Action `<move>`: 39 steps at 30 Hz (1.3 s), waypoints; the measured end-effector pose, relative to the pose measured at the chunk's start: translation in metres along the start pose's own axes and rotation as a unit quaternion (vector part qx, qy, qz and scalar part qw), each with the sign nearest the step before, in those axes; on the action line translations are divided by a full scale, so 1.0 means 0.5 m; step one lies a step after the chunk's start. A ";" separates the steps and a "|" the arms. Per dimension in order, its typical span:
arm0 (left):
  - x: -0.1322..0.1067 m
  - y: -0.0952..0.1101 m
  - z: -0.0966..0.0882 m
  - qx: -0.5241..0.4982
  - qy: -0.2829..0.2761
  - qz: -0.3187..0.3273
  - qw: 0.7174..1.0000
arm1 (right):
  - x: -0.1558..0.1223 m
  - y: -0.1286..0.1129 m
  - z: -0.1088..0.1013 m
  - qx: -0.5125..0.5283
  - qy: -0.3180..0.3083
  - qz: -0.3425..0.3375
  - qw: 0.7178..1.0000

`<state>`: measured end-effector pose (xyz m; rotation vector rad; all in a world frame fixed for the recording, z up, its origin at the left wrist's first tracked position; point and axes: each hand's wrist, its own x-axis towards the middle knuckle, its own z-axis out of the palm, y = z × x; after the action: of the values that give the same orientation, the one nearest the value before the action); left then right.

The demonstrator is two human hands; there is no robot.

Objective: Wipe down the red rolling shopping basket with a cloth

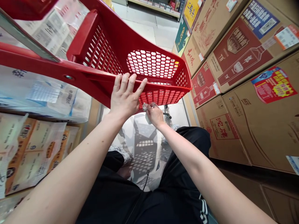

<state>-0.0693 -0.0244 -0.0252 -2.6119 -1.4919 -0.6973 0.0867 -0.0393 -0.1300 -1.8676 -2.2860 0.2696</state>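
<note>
A red plastic shopping-cart basket [109, 40] with perforated walls fills the upper middle of the view. My left hand [125, 96] lies on the basket's near rim, fingers stretched out over the edge. My right hand [154, 114] is just below the basket's outer side, fingers closed around a small crumpled whitish cloth or wipe [146, 109] pressed against the red mesh. My legs in black trousers show below.
Stacked brown cardboard cartons [254, 102] with red labels line the right side. Plastic-wrapped packs [37, 93] sit on shelving at the left. A pale tiled floor [149, 31] runs ahead down the aisle. A cart wheel [167, 115] stands near my right hand.
</note>
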 end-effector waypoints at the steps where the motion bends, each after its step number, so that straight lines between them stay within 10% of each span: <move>1: 0.000 -0.001 0.001 0.000 -0.002 0.002 1.000 | -0.012 0.006 0.008 0.003 -0.010 -0.001 1.000; 32: 0.002 0.011 0.002 0.002 0.019 0.017 1.000 | 0.062 0.036 0.060 0.060 0.010 0.087 0.994; 39: -0.006 0.012 -0.003 0.001 0.024 0.010 1.000 | 0.016 0.052 0.056 0.045 -0.009 0.003 0.999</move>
<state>-0.0663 -0.0305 -0.0240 -2.5874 -1.4499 -0.7503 0.1028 -0.0272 -0.1634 -1.8355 -2.2405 0.3835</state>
